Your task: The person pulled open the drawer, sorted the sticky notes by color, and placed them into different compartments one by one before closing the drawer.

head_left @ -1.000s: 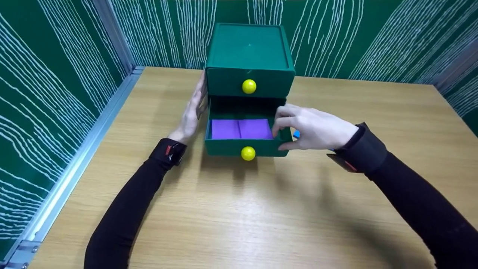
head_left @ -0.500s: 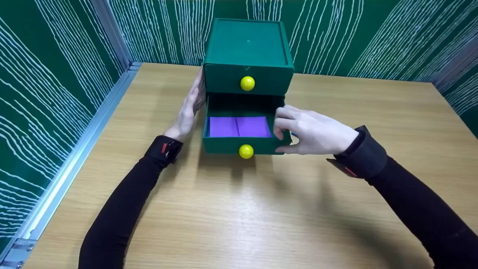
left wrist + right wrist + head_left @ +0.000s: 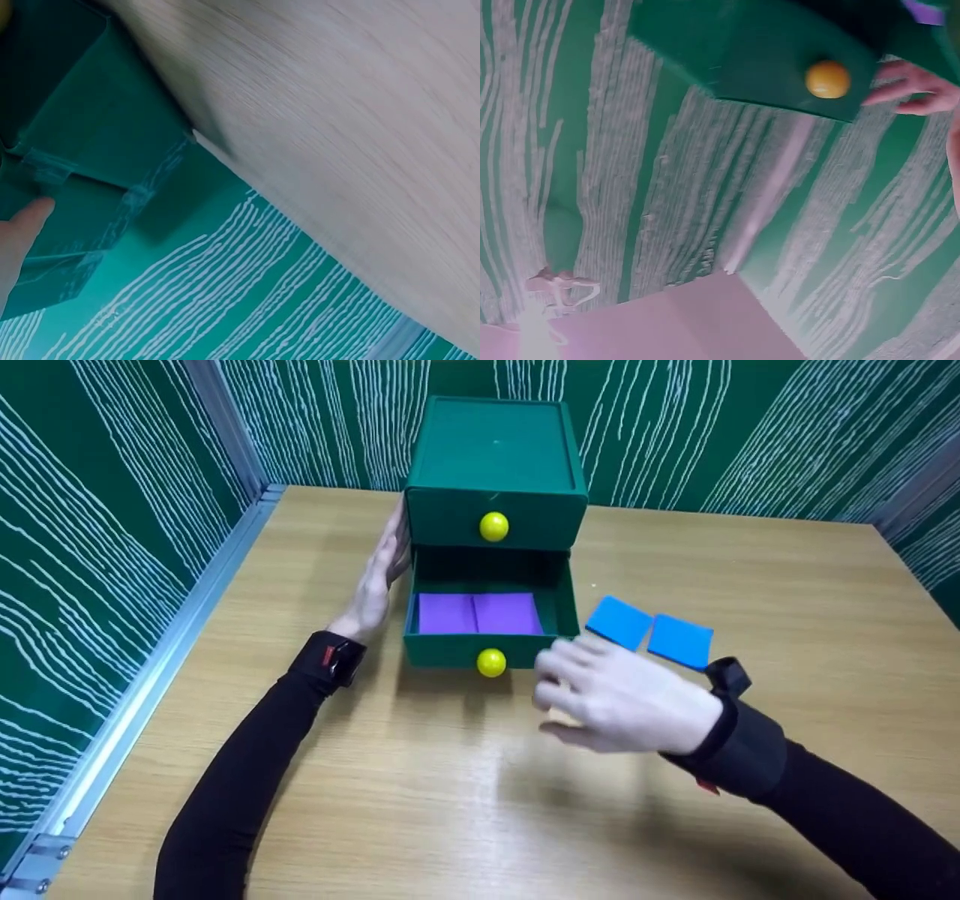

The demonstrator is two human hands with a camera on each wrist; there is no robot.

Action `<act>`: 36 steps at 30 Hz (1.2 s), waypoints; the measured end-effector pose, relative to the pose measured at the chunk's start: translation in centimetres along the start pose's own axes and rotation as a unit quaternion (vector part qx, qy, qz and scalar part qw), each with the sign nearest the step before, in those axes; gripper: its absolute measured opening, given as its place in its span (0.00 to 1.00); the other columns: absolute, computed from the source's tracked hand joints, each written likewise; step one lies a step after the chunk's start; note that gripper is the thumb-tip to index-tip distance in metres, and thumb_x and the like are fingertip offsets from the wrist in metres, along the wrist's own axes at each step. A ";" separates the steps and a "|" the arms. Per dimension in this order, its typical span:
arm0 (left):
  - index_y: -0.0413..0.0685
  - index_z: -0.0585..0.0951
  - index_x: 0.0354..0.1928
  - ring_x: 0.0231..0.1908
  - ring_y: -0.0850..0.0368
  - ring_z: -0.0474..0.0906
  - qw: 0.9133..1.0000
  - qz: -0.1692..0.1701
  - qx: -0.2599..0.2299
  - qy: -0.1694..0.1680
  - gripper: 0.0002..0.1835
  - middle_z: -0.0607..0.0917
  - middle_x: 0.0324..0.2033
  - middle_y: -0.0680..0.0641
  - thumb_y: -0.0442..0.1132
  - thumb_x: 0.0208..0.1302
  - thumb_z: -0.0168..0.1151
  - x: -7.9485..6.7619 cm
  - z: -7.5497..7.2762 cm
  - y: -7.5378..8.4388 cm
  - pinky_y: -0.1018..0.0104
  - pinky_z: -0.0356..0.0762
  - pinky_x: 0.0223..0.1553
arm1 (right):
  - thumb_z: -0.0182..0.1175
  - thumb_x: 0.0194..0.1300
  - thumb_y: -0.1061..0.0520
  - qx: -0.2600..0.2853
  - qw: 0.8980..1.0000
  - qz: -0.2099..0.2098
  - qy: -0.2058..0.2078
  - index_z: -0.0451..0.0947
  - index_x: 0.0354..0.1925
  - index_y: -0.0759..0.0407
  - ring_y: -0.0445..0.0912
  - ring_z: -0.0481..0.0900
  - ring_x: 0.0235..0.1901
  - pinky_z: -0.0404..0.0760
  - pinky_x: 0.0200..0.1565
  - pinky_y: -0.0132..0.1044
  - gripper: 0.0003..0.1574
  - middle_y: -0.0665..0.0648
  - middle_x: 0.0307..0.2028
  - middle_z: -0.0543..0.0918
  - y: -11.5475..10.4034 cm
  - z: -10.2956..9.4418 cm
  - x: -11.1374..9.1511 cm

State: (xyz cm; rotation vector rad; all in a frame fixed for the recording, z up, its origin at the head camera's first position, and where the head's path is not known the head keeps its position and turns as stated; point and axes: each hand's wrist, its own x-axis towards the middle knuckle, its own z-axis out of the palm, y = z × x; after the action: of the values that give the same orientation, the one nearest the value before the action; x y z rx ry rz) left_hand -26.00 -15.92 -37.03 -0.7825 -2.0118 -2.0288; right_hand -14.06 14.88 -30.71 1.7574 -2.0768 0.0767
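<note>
A green two-drawer cabinet (image 3: pixel 499 446) stands at the back of the table, its lower drawer (image 3: pixel 442 651) pulled out. Two purple squares (image 3: pixel 446 613) lie side by side in that drawer. My left hand (image 3: pixel 375 585) rests with extended fingers against the cabinet's left side; a fingertip (image 3: pixel 36 214) touches the green wall in the left wrist view. In front of the drawer's right corner hovers my right hand (image 3: pixel 622 697), fingers loosely bent, with nothing visible in it. A yellow knob (image 3: pixel 491 663) marks the drawer front; another yellow knob (image 3: pixel 828 79) shows in the right wrist view.
Two blue squares (image 3: pixel 619 622) lie on the wooden table (image 3: pixel 420 795), right of the drawer and behind my right hand. Green walls with white streaks (image 3: pixel 675 435) enclose the back and sides. A metal rail (image 3: pixel 142 690) runs along the left edge.
My right hand has left the drawer's right front corner and moved toward me, uncovering the blue squares. The left hand stays against the cabinet. The drawer's opening looks about the same.
</note>
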 end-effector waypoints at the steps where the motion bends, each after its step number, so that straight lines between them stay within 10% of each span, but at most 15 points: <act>1: 0.58 0.44 0.81 0.80 0.60 0.44 1.000 0.001 0.004 0.000 0.33 0.46 0.81 0.56 0.53 0.76 0.26 0.1 0.0 0.1 0.38 0.43 0.77 | 0.72 0.56 0.50 -0.003 1.000 -0.007 -0.004 0.73 0.34 0.54 0.46 0.69 0.33 0.71 0.34 0.36 0.18 0.52 0.32 0.73 -0.3 0.0 0.0; 36: 0.58 0.42 0.81 0.80 0.58 0.42 0.999 -0.015 0.037 0.006 0.34 0.44 0.81 0.57 0.53 0.75 0.26 -0.5 0.2 -0.2 0.31 0.42 0.74 | 0.72 0.58 0.46 0.014 0.997 0.028 -0.065 0.75 0.35 0.52 0.47 0.71 0.34 0.75 0.34 0.35 0.17 0.51 0.33 0.76 -0.4 2.8 -1.7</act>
State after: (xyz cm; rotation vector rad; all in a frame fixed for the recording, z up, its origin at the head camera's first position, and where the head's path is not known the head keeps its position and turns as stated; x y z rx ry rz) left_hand -25.61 -15.82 -37.43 -0.7296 -2.0902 -1.9581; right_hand -14.22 15.49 -33.96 1.7636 -2.2271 0.0065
